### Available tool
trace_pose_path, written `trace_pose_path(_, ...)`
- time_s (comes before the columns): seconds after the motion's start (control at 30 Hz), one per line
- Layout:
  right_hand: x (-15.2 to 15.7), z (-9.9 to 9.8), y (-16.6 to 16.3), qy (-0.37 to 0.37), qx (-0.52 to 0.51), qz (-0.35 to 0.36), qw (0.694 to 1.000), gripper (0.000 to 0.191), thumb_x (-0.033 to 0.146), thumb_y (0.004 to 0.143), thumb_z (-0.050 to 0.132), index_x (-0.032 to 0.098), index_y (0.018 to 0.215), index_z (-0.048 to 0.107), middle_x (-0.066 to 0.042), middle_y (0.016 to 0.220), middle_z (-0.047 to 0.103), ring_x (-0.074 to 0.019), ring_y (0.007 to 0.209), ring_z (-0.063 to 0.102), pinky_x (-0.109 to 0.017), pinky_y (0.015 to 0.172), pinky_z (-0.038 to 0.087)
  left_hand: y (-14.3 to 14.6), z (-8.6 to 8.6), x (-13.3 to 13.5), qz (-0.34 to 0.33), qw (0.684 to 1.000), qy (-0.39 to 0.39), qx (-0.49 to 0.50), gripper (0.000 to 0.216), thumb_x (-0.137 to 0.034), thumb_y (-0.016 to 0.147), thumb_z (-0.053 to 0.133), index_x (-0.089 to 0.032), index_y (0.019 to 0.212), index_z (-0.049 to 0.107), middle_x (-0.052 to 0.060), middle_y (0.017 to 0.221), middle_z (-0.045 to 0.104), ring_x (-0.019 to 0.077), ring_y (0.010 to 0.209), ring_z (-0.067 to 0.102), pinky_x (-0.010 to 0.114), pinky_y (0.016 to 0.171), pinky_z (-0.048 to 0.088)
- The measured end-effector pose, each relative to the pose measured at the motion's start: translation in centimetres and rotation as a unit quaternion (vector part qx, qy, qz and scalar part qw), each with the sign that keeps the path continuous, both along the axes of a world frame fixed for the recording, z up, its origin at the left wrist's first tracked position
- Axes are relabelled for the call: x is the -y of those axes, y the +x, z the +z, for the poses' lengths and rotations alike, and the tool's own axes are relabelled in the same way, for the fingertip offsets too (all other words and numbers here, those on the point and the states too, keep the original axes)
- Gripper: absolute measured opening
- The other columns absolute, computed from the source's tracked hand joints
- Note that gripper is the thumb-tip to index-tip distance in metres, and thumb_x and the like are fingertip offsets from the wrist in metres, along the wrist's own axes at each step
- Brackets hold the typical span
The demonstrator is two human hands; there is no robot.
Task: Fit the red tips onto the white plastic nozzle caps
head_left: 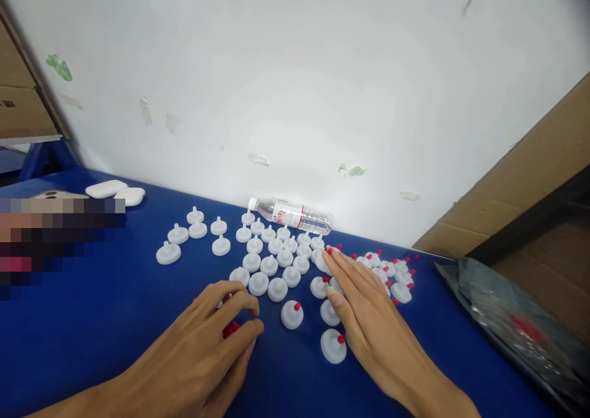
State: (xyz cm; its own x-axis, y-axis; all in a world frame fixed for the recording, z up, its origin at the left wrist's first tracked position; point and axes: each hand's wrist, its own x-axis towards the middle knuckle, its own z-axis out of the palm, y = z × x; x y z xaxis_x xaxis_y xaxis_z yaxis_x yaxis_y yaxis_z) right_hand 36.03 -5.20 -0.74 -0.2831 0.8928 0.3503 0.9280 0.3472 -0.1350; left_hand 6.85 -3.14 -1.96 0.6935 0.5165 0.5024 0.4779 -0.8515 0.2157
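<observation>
My left hand [203, 338] is at the lower centre with its fingers curled and the thumb near the index finger. Small red tip caps [231, 329] show in the gap between its fingers; how many is hidden. My right hand [369, 313] lies flat with fingers stretched out over white round lids with nozzles, several wearing red tips. Beside its thumb is a red-tipped lid [333, 346], and another red-tipped lid [292, 315] stands between the hands. Plain white lids [277, 289] with bare nozzles spread beyond my left hand.
A clear plastic bottle [295, 214] lies against the wall behind the lids. More red-tipped lids [401, 292] cluster at the right. A dark plastic bag [511, 326] lies at the right table edge. Two white rounded cases [107, 189] rest at the far left of the blue table [115, 319].
</observation>
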Motion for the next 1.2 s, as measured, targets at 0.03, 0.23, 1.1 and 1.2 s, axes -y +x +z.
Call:
trace_pose_path(0.03, -0.04, -0.03, 0.02, -0.004, 0.003, 0.001, 1.0, 0.055, 0.045, 0.115, 0.031, 0.025, 0.166, 0.034, -0.006, 0.168, 0.038, -0.0265, 0.156, 0.035, -0.06, 0.122, 0.039, 0.06, 0.05, 0.04, 0.001, 1.0, 0.002, 0.001, 0.024, -0.007, 0.103, 0.046, -0.02, 0.108, 0.066, 0.007, 0.118, 0.064, 0.0245, 0.122, 0.05, 0.036, 0.104, 0.049)
trace_pose_path(0.23, -0.23, 0.05, 0.12, -0.02, 0.004, 0.004, 1.0, 0.053, 0.043, 0.115, 0.033, 0.03, 0.166, 0.033, -0.005, 0.166, 0.043, -0.0269, 0.155, 0.038, -0.063, 0.123, 0.036, 0.37, 0.7, 0.13, -0.01, 0.999, 0.019, 0.027, 0.024, -0.006, 0.101, 0.048, -0.02, 0.099, 0.067, 0.006, 0.108, 0.066, 0.023, 0.112, 0.054, 0.033, 0.096, 0.05)
trace_pose_path(1.1, -0.24, 0.2, 0.41, -0.031, 0.067, 0.005, 0.997, 0.047, 0.044, 0.116, 0.029, 0.027, 0.15, 0.057, 0.0, 0.154, 0.059, -0.0287, 0.15, 0.045, -0.068, 0.127, 0.025, 0.31, 0.71, 0.34, -0.011, 1.0, 0.0, 0.012, 0.027, -0.007, 0.102, 0.045, -0.021, 0.099, 0.068, 0.004, 0.103, 0.065, 0.0222, 0.103, 0.053, 0.032, 0.088, 0.047)
trace_pose_path(1.2, -0.26, 0.25, 0.34, -0.015, 0.074, 0.01, 0.997, 0.045, 0.041, 0.116, 0.031, 0.028, 0.144, 0.062, 0.001, 0.149, 0.063, -0.0287, 0.148, 0.048, -0.067, 0.127, 0.023, 0.32, 0.84, 0.37, -0.018, 1.0, 0.006, 0.013, 0.027, -0.007, 0.102, 0.045, -0.021, 0.099, 0.067, 0.005, 0.102, 0.066, 0.0226, 0.102, 0.053, 0.033, 0.088, 0.047)
